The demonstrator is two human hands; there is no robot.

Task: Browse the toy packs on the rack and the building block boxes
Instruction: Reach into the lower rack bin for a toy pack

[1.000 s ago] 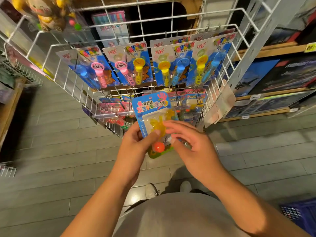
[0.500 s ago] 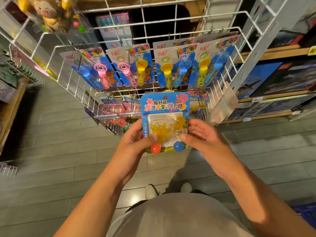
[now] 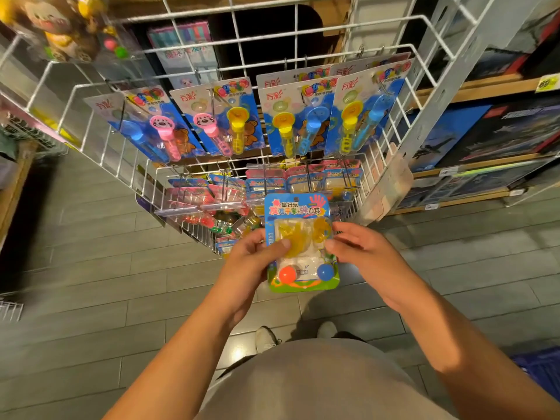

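Note:
A blue-topped blister toy pack with yellow sticky hands, an orange ball and a blue ball faces me upright in front of the white wire rack. My left hand pinches its left edge, thumb on the clear blister. My right hand holds its right edge with curled fingers. Bubble-wand packs hang in a row on the rack's upper hooks. More small packs hang on the lower hooks behind the held one. Dark building block boxes lie on wooden shelves at the right.
A plush-toy bag hangs at the top left. The rack's grey upright post slants between rack and shelves. A blue basket sits at the lower right on the grey tiled floor. My shoes show below.
The pack has turned from tilted and half covered by my right hand to upright and face-on. My right hand slid off its front to its right edge. The view shifted slightly closer.

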